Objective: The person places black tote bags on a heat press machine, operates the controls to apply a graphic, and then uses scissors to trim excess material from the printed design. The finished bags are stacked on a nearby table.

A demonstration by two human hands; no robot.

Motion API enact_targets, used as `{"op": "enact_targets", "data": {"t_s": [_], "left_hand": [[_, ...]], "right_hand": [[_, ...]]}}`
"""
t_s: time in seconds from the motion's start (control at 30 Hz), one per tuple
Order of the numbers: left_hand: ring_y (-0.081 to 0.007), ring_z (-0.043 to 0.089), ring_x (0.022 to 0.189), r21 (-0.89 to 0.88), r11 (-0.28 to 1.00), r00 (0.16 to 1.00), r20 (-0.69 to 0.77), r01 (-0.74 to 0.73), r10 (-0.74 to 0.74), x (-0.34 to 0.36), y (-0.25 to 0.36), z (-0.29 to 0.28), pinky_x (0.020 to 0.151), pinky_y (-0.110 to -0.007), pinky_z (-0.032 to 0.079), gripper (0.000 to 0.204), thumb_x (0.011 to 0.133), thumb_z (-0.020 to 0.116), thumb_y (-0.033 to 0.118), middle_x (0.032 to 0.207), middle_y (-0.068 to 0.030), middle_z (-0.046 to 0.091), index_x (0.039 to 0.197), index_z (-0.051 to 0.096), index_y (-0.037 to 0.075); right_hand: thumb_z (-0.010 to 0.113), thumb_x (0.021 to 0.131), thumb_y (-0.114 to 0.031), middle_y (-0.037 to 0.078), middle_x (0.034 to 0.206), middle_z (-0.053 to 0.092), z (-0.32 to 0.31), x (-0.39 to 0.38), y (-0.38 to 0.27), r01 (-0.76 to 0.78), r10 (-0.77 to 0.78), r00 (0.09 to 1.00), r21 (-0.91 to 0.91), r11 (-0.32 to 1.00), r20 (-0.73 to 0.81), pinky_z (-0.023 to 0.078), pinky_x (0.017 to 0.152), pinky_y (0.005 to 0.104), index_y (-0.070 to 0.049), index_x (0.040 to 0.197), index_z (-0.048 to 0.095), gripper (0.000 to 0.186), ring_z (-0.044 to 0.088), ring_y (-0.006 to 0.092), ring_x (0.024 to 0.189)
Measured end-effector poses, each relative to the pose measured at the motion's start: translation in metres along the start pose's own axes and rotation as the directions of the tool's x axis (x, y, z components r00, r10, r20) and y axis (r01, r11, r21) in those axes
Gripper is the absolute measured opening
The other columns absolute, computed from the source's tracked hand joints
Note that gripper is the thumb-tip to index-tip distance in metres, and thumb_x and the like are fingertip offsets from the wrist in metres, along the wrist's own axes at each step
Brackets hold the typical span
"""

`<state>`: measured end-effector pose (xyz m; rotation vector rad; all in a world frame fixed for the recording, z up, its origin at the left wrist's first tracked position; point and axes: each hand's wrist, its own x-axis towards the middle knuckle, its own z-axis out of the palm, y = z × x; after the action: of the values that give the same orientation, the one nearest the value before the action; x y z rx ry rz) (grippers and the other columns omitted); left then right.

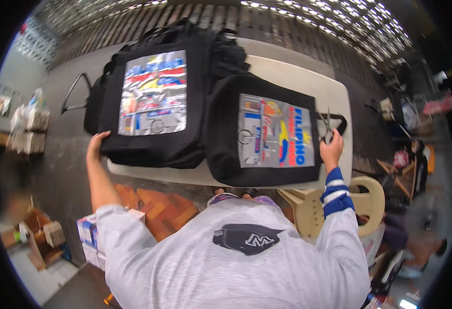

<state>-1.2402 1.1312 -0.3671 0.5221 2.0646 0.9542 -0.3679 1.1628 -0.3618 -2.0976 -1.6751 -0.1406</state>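
Note:
On the white table lies a pile of black bags, and the top black bag point(154, 147) carries a shiny silver printed panel. My left hand point(98, 144) is at its near left corner, fingers closed on the edge of the fabric and partly hidden. To the right lies a second black bag point(226, 139), turned sideways, with a similar silver panel and a strap loop at its right end. My right hand point(332, 150) holds a pair of scissors point(327, 122) by the handles, next to that end. The scissor blades point away from me.
The white table point(298, 69) shows beyond and right of the bags. A beige plastic chair point(367, 201) stands at its near right. Boxes point(89, 234) sit on the floor at my left. People are at both sides, and slatted screening point(205, 15) lies beyond.

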Motion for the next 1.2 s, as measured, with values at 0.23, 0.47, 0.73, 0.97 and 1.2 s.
{"op": "enact_targets", "data": {"t_s": [0.23,0.47,0.73,0.97,1.2], "left_hand": [[-0.0160,0.063,0.097,-0.171,0.499,0.501,0.034,-0.850,0.865,-0.200,0.106,0.202,0.091,-0.030,0.049,0.029,0.102,0.063,0.020,0.103,-0.0085,0.068,0.123,0.062,0.000],[-0.0179,0.063,0.085,-0.316,0.931,0.348,0.906,0.181,0.239,-0.439,0.031,0.473,0.076,-0.031,0.052,0.028,0.107,0.052,0.025,0.096,-0.0059,0.065,0.124,0.059,0.003],[-0.0169,0.062,0.067,-0.324,0.938,0.531,0.776,-0.126,0.340,-0.437,0.051,0.562,0.062,-0.033,0.052,0.021,0.107,0.050,0.021,0.073,-0.0044,0.058,0.097,0.061,0.005],[-0.0178,0.063,0.065,-0.139,0.981,0.605,0.773,-0.135,0.192,-0.509,-0.005,0.589,0.060,-0.033,0.052,0.018,0.106,0.050,0.017,0.075,-0.0065,0.064,0.098,0.060,0.005],[-0.0138,0.060,0.063,0.026,0.919,0.665,0.699,-0.393,0.264,-0.516,-0.058,0.570,0.060,-0.029,0.050,0.021,0.107,0.050,0.017,0.073,-0.0056,0.063,0.099,0.062,0.002]], "right_hand": [[0.070,0.090,-0.008,0.014,0.096,0.068,-0.076,-0.075,-0.058,-0.652,0.363,0.758,0.649,0.393,0.542,0.054,0.046,0.0427,-0.008,0.117,0.047,0.036,0.071,0.0225,0.071],[0.070,0.091,-0.009,0.018,0.098,0.071,-0.120,-0.146,-0.110,-0.027,-0.026,0.997,0.663,0.748,0.070,0.060,0.063,0.0358,-0.003,0.117,0.058,0.029,0.074,0.0303,0.079],[0.071,0.085,-0.019,0.020,0.100,0.069,-0.213,-0.164,0.242,-0.351,0.417,0.883,0.290,0.891,-0.213,0.050,0.090,0.0485,-0.003,0.107,0.065,0.028,0.064,0.0414,0.098],[0.080,0.076,-0.050,0.026,0.132,0.057,-0.311,-0.155,0.600,-0.718,0.551,0.482,0.054,0.694,-0.681,0.040,0.109,0.0505,0.004,0.131,0.053,0.081,0.049,0.0451,0.128],[0.059,0.089,-0.068,0.023,0.136,0.059,-0.347,-0.121,0.654,-0.520,0.419,0.853,-0.428,0.740,-0.311,0.038,0.109,0.0527,-0.002,0.135,0.059,0.080,0.052,0.0418,0.127]]}}
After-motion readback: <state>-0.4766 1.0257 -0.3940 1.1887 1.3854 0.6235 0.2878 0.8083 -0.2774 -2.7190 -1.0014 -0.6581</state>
